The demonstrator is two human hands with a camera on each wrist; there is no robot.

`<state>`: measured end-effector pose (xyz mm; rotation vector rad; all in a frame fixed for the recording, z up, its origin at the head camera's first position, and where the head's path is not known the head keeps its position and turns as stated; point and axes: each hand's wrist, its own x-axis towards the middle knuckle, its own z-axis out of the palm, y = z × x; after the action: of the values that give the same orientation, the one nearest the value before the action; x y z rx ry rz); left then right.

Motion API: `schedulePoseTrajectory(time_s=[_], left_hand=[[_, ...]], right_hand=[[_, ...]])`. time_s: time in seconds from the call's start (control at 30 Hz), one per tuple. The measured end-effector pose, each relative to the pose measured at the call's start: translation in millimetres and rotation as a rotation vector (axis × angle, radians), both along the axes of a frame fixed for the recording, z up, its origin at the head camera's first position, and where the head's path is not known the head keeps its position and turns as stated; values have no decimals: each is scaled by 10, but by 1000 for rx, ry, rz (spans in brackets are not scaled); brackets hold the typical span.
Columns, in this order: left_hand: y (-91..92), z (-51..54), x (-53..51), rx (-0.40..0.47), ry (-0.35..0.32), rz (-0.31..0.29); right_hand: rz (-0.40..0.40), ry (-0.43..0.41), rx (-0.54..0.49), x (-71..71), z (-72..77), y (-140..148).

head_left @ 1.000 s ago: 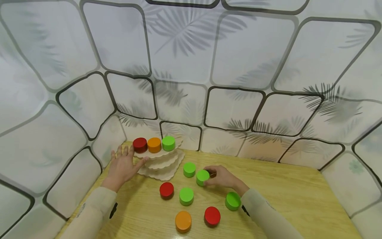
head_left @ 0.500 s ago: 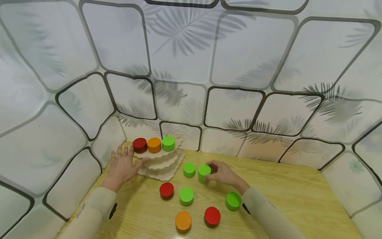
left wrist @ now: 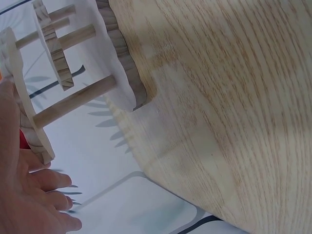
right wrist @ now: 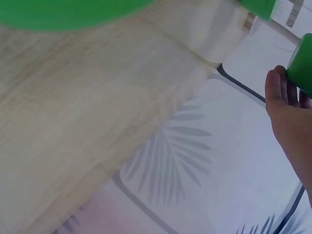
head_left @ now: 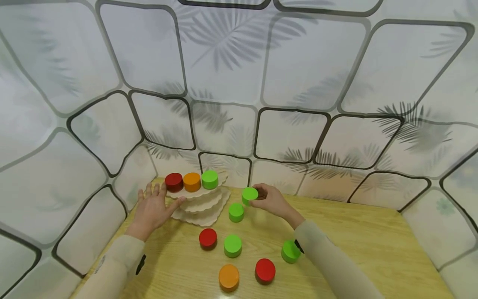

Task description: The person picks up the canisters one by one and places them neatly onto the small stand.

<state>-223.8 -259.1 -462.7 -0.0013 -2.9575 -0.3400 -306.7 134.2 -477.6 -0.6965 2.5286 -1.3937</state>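
Note:
My right hand (head_left: 274, 201) pinches a green round block (head_left: 249, 196) between thumb and fingers, raised off the table at the back. In the right wrist view the same green block (right wrist: 301, 66) sits at the fingertips. A pale tiered wooden stand (head_left: 203, 205) with scalloped edges stands at the back left. On its top tier a dark red block (head_left: 174, 182), an orange block (head_left: 192, 182) and a green block (head_left: 210, 179) sit in a row. My left hand (head_left: 151, 211), fingers spread, touches the left end of the top tier. Posts (left wrist: 75, 101) join the tiers.
On the wooden table (head_left: 336, 236) lie more round blocks: green ones (head_left: 236, 212), two red ones (head_left: 208, 239) and an orange one (head_left: 229, 277). One green block (head_left: 290, 251) is partly under the right sleeve. Patterned walls (head_left: 295, 137) enclose the back and sides.
My right hand has lifted the green block and carried it away from me, towards the back wall and slightly left. The left hand stays at the stand.

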Motion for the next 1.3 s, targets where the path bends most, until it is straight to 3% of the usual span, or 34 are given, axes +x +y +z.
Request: schedulePoseTrajectory(time_s=[0.43,0.7,0.97,1.3], left_hand=[[-19,-17,-10,21,10,3],[-23,-11,2,26,7,6],[-21,-49,21,45,19,-1],[-2,-24,6,28,14,7]], right_hand=[[-84,21,2,-200,242,-281],[-90,-3,-4,-286,338,-419],[-103,-10,-23,-341,364,-539],[-111,19,-24,-415,411,-694]])
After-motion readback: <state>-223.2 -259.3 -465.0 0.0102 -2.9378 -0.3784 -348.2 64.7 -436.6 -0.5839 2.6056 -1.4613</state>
